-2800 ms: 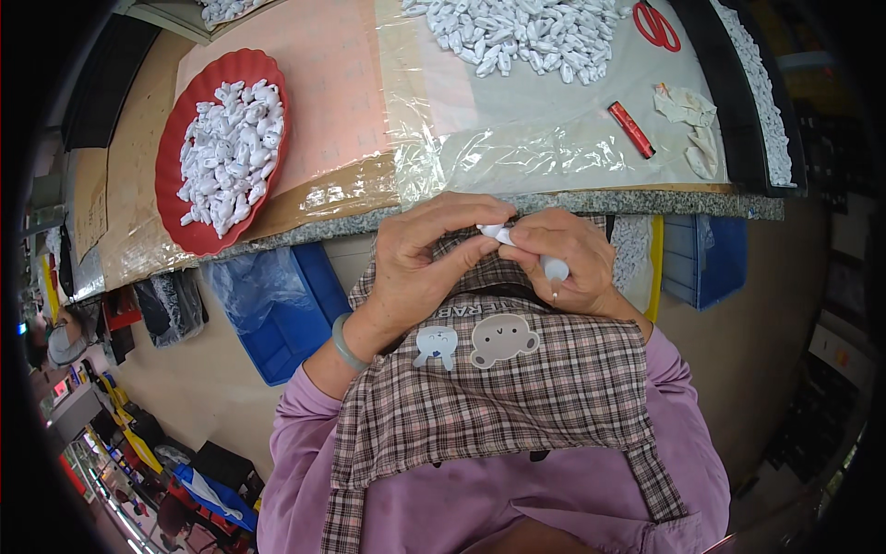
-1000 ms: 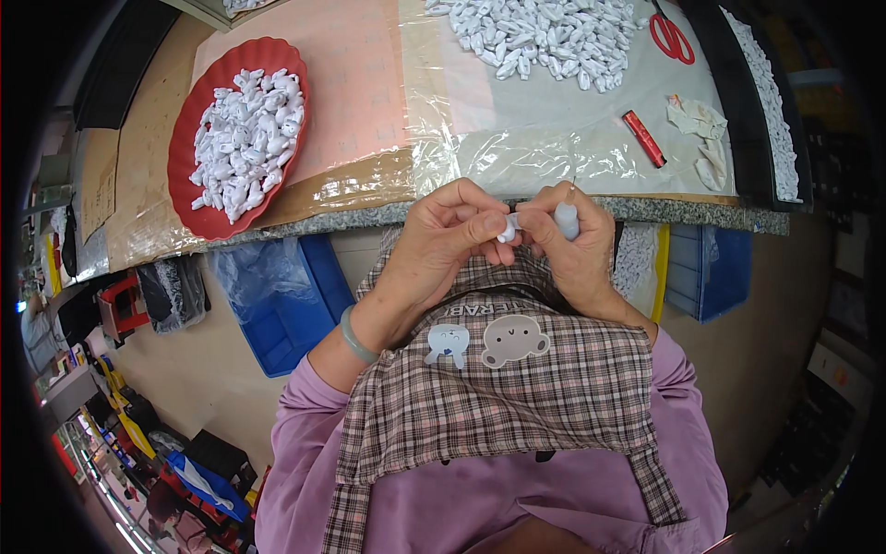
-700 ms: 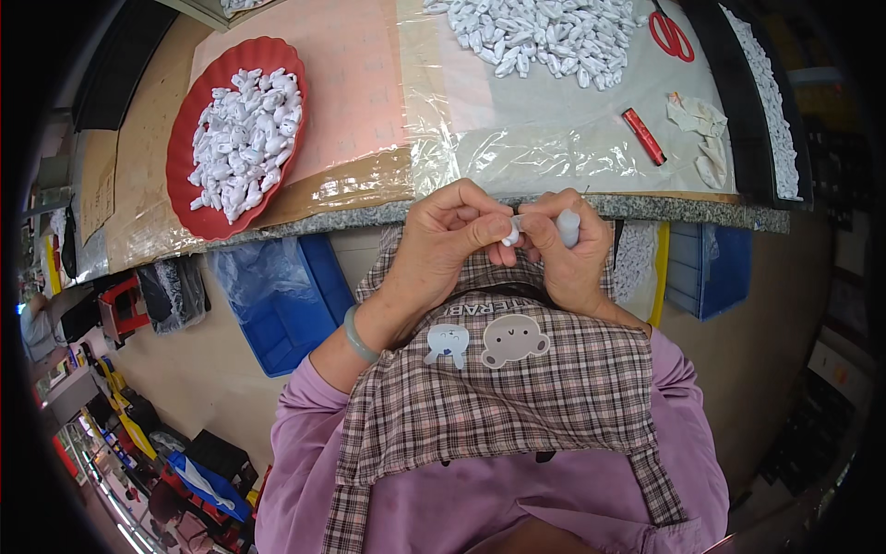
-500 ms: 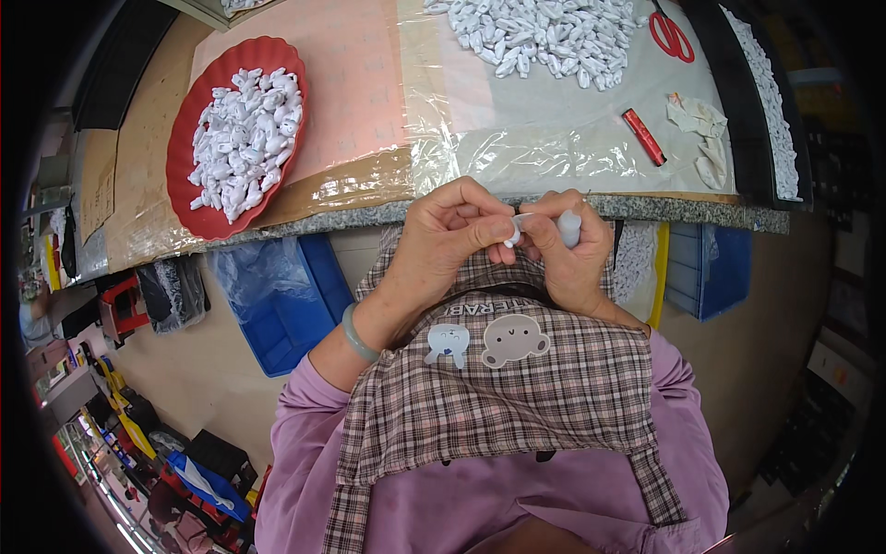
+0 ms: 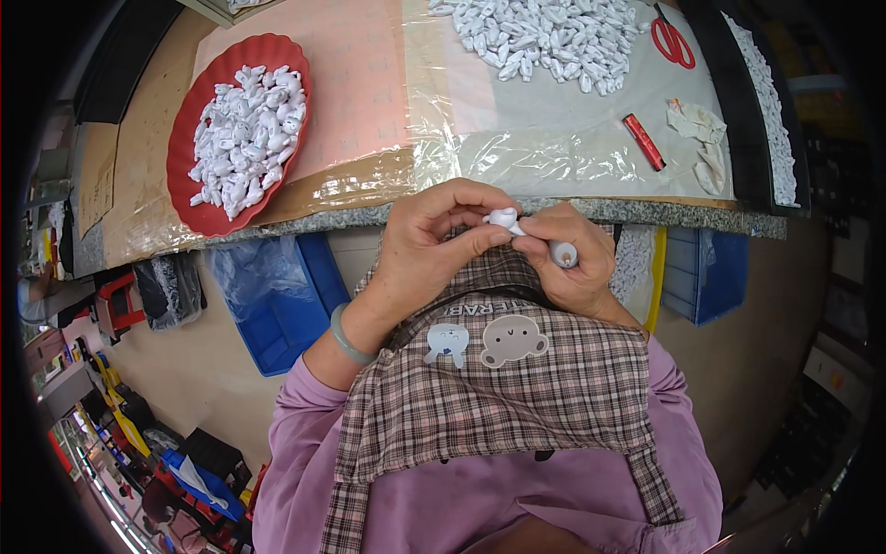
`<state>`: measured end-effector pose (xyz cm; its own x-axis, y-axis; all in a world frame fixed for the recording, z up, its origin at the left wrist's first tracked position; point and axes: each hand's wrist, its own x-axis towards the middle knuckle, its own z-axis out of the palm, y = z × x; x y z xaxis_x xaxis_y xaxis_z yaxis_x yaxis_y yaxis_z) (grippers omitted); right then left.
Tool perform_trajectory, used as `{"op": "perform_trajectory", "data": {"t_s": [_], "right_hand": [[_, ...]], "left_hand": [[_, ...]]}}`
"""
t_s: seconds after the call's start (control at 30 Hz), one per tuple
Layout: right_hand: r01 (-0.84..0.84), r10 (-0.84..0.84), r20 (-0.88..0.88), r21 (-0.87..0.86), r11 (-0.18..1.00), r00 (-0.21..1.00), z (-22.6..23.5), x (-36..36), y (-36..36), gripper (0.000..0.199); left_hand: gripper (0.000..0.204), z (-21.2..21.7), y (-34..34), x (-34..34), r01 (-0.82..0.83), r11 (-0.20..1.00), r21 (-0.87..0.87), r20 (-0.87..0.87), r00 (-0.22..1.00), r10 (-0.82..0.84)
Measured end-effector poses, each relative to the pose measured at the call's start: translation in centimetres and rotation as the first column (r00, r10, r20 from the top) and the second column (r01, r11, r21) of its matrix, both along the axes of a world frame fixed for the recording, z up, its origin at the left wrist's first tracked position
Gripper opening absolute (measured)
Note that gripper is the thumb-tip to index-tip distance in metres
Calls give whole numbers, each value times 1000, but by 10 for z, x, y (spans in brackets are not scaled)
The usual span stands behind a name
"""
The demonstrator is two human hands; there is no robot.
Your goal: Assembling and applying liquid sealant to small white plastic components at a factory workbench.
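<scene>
My left hand [image 5: 429,235] pinches a small white figure-like piece [image 5: 503,219] between thumb and fingers, just in front of the table edge. Closed beside it, my right hand [image 5: 583,258] grips a tool with a light grey rounded handle [image 5: 563,254]. Its working tip is hidden by my fingers. The right fingertips touch the white piece. At the left on the table, a red scalloped tray [image 5: 192,214] bears a heap of similar white pieces [image 5: 245,138]. Another pile of slimmer white pieces [image 5: 544,42] lies at the far middle.
Red-handled scissors [image 5: 674,44], a red tube-shaped object [image 5: 643,142] and a crumpled pale cloth or paper [image 5: 699,129] lie on the right of the table. A black tray [image 5: 752,138] of white pieces borders it. Below the stone edge [image 5: 351,216] stands a blue bin [image 5: 323,277].
The white piece has been turned and lifted slightly between my fingers. My right hand has tilted, so the tool's handle end now faces up and sits lower.
</scene>
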<state>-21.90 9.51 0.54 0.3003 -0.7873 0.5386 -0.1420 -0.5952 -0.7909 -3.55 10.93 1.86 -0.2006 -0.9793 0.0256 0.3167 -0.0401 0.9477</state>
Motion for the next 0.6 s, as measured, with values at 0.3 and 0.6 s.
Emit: {"op": "perform_trajectory", "data": {"t_s": [0.3, 0.6], "right_hand": [[101, -97, -57, 80, 992, 994, 4, -1, 8, 18], [52, -69, 36, 353, 934, 997, 7, -12, 0, 18]], "left_hand": [[20, 4, 1, 1, -6, 1000, -14, 131, 991, 8], [21, 52, -26, 114, -424, 690, -586, 517, 460, 722]]}}
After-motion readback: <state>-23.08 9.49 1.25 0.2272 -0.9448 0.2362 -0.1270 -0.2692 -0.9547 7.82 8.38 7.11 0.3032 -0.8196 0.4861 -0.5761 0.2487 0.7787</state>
